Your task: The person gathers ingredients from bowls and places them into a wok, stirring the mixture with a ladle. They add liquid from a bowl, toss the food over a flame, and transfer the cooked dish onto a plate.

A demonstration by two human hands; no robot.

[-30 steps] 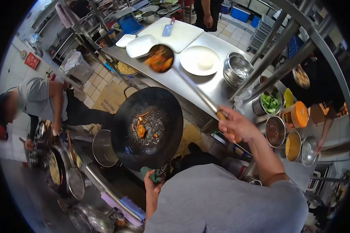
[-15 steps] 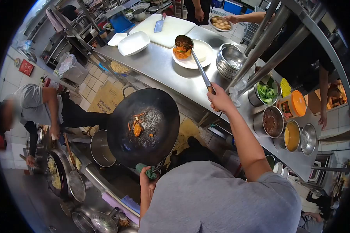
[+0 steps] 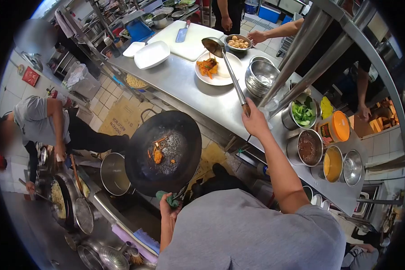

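My left hand (image 3: 168, 203) is closed with a green cloth (image 3: 164, 197) on the near handle of a large black wok (image 3: 141, 148). Some orange-brown food (image 3: 158, 156) and a wet sheen lie in the wok's bottom. My right hand (image 3: 255, 118) grips the wooden end of a long-handled ladle (image 3: 231, 72). The ladle's dark bowl hangs tilted just above a white plate (image 3: 201, 76) on the steel counter. On the plate's left side rests a heap of orange food (image 3: 208, 67), beside something white.
Stacked steel bowls (image 3: 262, 76) stand right of the plate. A cutting board (image 3: 191, 42) with a cleaver (image 3: 182, 33) and white dishes (image 3: 152, 55) lie leftward. Pots of greens (image 3: 303, 112) and sauces line the counter's right. Another person's hand (image 3: 257, 37) is by a bowl of round food (image 3: 238, 42).
The orange food has left the ladle and now sits on the plate; the ladle's bowl has risen slightly. The other person's bowl has come to the counter, and their hand is open beside it.
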